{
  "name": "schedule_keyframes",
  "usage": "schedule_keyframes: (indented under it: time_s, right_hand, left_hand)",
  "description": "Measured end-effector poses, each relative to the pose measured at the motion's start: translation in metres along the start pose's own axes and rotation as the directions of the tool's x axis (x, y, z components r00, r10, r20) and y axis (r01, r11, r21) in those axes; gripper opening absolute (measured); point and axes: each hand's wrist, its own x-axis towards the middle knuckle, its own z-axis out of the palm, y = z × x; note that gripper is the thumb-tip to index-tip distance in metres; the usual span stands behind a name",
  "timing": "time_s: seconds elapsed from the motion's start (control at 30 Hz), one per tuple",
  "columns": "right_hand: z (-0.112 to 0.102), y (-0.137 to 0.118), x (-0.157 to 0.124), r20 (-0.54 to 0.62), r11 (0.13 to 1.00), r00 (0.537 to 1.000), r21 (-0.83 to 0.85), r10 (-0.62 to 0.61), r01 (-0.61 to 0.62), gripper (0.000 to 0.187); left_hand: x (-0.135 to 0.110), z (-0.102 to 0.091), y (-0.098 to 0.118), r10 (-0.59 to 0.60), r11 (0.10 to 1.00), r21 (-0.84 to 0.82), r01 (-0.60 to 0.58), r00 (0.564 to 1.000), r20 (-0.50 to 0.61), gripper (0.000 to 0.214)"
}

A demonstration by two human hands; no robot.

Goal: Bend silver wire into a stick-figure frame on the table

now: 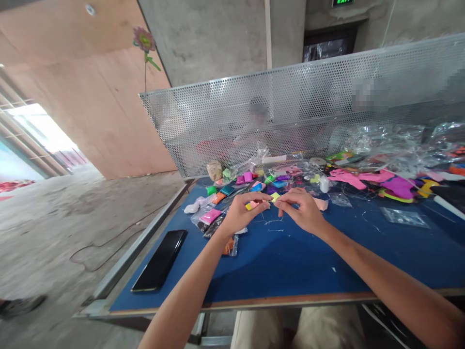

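Observation:
Over the middle of the blue table, my left hand (244, 209) and my right hand (303, 209) face each other with thumbs and fingers pinched. A small pale yellow piece (275, 197), soft-looking like modelling clay, shows between the fingertips of both hands. Its exact shape is too small to make out. Just behind my hands lie several small bright packets, among them a blue packet (258, 186) and a pink packet (248, 177). Under my left wrist there is a clear bag with something orange (228, 246).
A black phone (160, 261) lies at the table's left end. Pink cut-out shapes (347, 178), a purple piece (397, 188) and crumpled clear plastic (385, 140) cover the right back. A perforated metal panel (218, 121) stands along the far edge, with blurred people behind it.

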Motion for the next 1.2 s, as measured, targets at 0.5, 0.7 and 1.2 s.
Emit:
schedule_keyframes:
  time_s: [0.5,0.7,1.2]
  right_hand:
    - [0.001,-0.004,0.001,0.13,0.946,0.983,0.277,0.133,-0.165,0.026]
    - [0.0,-0.004,0.0,0.122,0.983,0.989,0.15,0.086,-0.104,0.029]
    - [-0.003,-0.001,-0.003,0.042,0.979,0.993,-0.166,-0.112,0.117,0.018]
  left_hand:
    - [-0.003,0.006,-0.012,0.003,0.967,-0.254,0.014,0.998,0.064,0.016]
    - [-0.002,0.002,-0.011,-0.069,0.929,-0.35,0.117,0.987,0.145,0.021]
    - [0.001,-0.003,0.002,-0.28,0.835,-0.367,0.41,0.89,0.358,0.036]
